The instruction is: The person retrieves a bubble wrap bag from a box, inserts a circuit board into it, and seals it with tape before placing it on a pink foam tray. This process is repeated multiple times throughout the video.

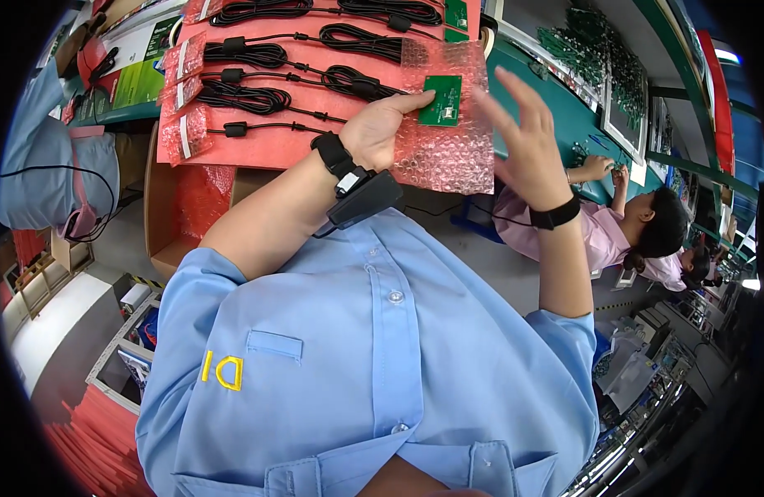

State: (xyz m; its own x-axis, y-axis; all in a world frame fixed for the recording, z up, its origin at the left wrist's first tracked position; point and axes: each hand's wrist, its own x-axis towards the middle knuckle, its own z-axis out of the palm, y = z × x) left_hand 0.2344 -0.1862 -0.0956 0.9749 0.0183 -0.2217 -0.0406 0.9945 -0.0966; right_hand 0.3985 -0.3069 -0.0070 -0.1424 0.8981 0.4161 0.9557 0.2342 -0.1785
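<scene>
My left hand (375, 135) reaches over the front of the pink foam sheet. Its thumb lies on the left edge of a small green circuit board (441, 114), and its other fingers are mostly hidden. Under the board is a sheet of clear bubble wrap (436, 166), which hangs a little past the foam's front edge. To the right of the wrap, my right hand (527, 141) is raised with its fingers spread and holds nothing. Left of the board lie coiled black cables (249, 98) in rows, their left ends in pink bubble wrap (183, 137).
The pink foam sheet (266, 149) sits above a cardboard box (162, 207). More green boards (456, 15) lie at its far right corner. On the right, a co-worker in pink (601, 224) works at a green bench (522, 74). Another person in blue (59, 174) stands at left.
</scene>
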